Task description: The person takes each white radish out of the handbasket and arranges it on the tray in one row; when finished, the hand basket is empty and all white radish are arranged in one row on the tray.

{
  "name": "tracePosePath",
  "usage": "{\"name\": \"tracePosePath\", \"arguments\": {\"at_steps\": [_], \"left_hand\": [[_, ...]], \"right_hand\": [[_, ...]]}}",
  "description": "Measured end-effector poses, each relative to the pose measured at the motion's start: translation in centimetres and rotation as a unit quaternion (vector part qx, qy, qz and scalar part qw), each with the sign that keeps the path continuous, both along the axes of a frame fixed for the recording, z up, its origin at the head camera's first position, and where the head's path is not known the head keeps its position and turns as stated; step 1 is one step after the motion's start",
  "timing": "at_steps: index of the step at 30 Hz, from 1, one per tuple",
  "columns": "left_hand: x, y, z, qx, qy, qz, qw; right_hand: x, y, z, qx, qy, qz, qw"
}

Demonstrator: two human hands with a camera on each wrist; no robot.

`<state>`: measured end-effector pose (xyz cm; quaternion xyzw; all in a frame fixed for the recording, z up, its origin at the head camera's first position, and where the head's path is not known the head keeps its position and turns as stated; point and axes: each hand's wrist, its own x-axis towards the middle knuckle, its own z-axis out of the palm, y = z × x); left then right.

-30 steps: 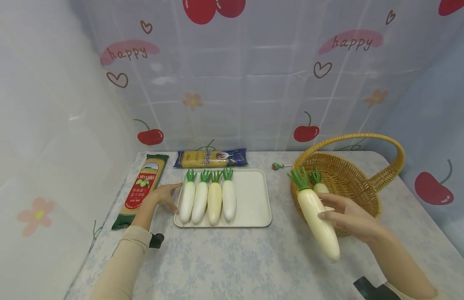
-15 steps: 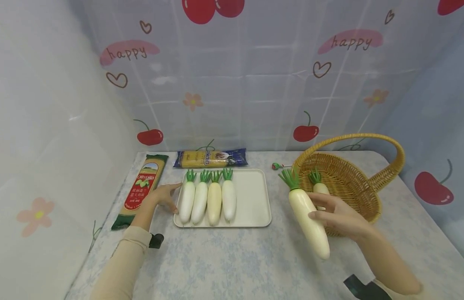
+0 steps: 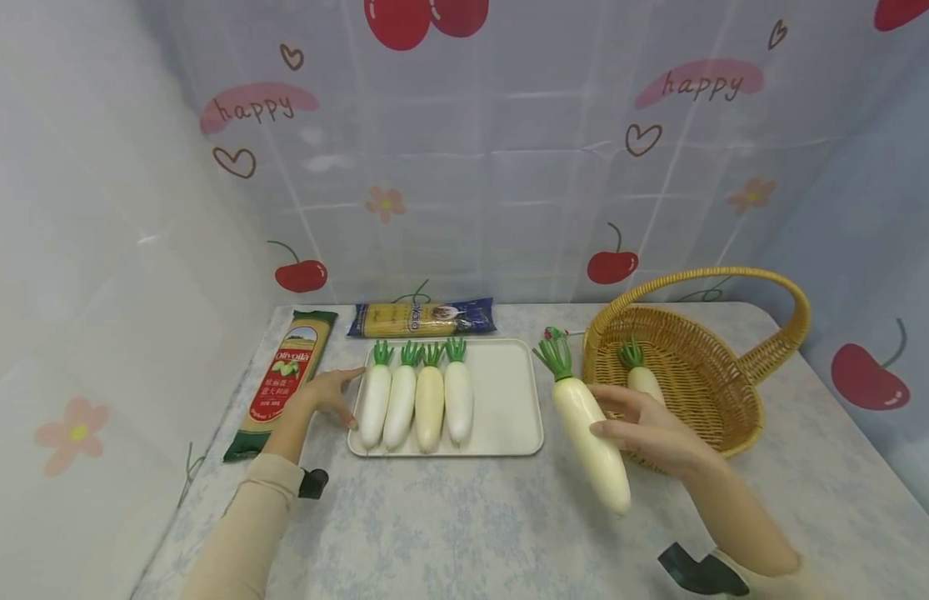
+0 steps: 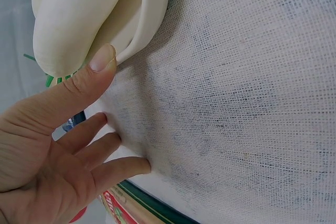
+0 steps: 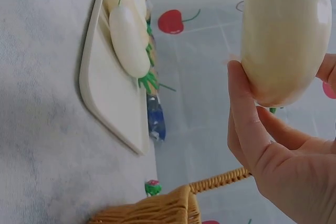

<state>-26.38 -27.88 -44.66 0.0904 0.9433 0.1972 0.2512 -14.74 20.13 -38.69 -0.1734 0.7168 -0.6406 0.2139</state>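
Note:
My right hand (image 3: 647, 429) grips a white radish (image 3: 590, 446) with green leaf stubs, held in the air between the tray and the basket. In the right wrist view the fingers and thumb clasp the radish (image 5: 286, 35) from both sides. Several radishes (image 3: 429, 408), one of them yellower, lie side by side on the left part of a white tray (image 3: 509, 400). At the tray's left edge rests my left hand (image 3: 331, 396), its thumb (image 4: 100, 66) at the rim and its fingers spread on the cloth. Another radish (image 3: 644, 383) lies inside the wicker basket (image 3: 704, 375), partly hidden by the right hand.
A red-labelled pasta packet (image 3: 284, 379) lies left of the tray, beside the left forearm. Behind the tray is a blue and yellow pasta packet (image 3: 422, 318). A small lollipop (image 3: 556, 332) lies near the basket, whose tall handle (image 3: 734, 272) arches over it.
My right hand has carried the radish leftward, away from the basket and toward the tray. More of the radish in the basket shows. The left hand has stayed in place.

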Motion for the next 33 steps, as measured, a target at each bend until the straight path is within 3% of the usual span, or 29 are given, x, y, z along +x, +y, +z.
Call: {"name": "tracePosePath", "arguments": {"at_steps": [8,20,28,33], "left_hand": [[-0.1,-0.1,-0.2,0.003,-0.002,-0.001,1.0000],[0.1,0.1,0.2,0.001,-0.002,-0.004,1.0000],[0.0,0.0,0.0,0.002,0.002,-0.006,1.0000],[0.0,-0.1,-0.2,0.003,0.003,-0.002,1.0000]], "right_hand": [[-0.6,-1.4,-0.3,0.007,-0.019,-0.031,0.9993],[-1.8,-3.6,-1.1,-0.004,-0.010,-0.054,0.9985],[-2.6,-5.3,-1.0,0.056,-0.008,-0.090,0.9943],[-3.1,-6.3,-1.1,0.063,-0.009,-0.097,0.9932]]}}
